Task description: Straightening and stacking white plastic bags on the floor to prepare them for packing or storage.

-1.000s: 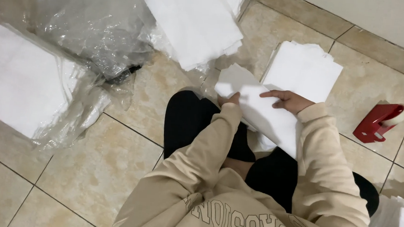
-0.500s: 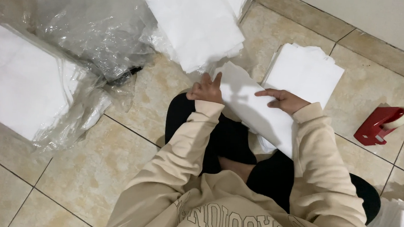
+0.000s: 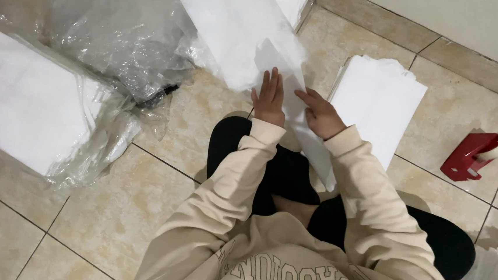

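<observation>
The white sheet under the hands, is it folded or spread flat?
Spread, not fully flat. The white sheet lies open under the left hand and right hand, running from the knee over the floor; no fold shows.

Beige sweatshirt w/ long ribbed-cuff sleeves, arched lettering on chest; black trousers; bare hands.

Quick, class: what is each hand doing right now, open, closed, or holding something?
Left hand: open, flat on the white sheet.
Right hand: open, fingers pressing the same white sheet.

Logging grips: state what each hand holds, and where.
Both hands, left hand and right hand, press flat on thin white folded sheet, mid-length; neither visibly grips it.
</observation>
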